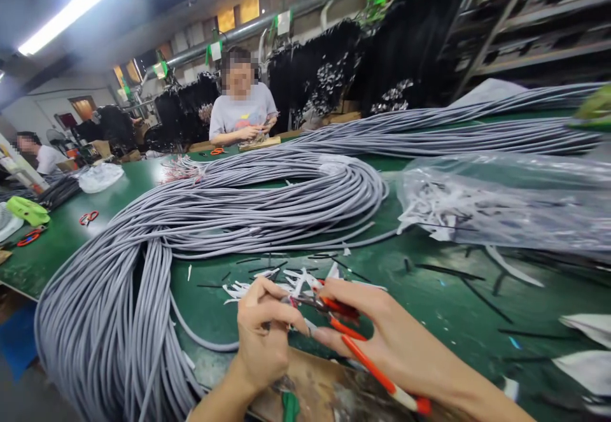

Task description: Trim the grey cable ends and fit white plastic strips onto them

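My left hand (263, 333) is closed in a pinch on the end of a grey cable (200, 340) near the table's front edge. My right hand (382, 333) grips red-handled cutters (351, 333), their jaws meeting the cable end between my fingers. Just beyond my hands lie white paper scraps and black wire trimmings (286, 279). A large bundle of grey cables (143, 250) loops across the green table (429, 295) and hangs over its left front edge.
A clear plastic bag of white scraps (501, 205) lies at right. More grey cables (453, 129) stretch behind. A person in a grey shirt (241, 113) works across the table; another sits far left. Red scissors (88, 217) and a green tool (26, 209) lie left.
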### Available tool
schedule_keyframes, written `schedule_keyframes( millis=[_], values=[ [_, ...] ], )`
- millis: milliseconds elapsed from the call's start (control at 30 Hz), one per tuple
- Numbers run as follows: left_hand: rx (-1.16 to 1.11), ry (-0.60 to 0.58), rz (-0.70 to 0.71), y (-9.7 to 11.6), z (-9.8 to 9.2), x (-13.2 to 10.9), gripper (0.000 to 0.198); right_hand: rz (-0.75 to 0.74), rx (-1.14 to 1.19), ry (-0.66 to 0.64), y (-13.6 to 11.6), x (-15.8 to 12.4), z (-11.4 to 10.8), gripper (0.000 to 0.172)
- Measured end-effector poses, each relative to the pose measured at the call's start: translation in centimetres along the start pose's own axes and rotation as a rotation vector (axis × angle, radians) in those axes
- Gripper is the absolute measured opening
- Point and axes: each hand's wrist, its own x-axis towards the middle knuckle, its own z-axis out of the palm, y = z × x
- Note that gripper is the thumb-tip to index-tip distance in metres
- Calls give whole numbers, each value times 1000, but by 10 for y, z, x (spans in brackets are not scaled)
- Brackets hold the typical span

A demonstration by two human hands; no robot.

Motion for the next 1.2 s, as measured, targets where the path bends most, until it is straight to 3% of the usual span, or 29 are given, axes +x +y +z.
schedule_keyframes(
  millis=[100, 267, 333, 400, 500, 667, 900, 1200],
  values=[
    [13, -31, 20, 0, 1, 0, 35, -37, -14, -11, 0, -2, 4, 22],
    [13, -81, 6, 3, 0, 0, 36, -18, -2, 54, 2, -5, 2, 47],
    [-6, -119, -82, 5, 0, -1, 29, 34, 40, 141, 2, -4, -3, 50],
    [-47, -142, -270, 5, 2, -2, 25, 91, 112, 237, 2, -4, -6, 45],
    [-90, -175, -545, 6, 5, -2, 56, 96, 244, 262, 2, -6, -6, 34],
    [-149, -246, -626, 6, 8, -1, 55, 159, 339, 329, 2, -8, 5, 37],
    [-151, -86, -648, 9, 16, 5, 36, 238, 494, 350, -5, -4, 2, 38],
    [-298, 121, -713, 11, 20, 6, 47, 307, 577, 341, -3, -4, 9, 37]
  ],
)
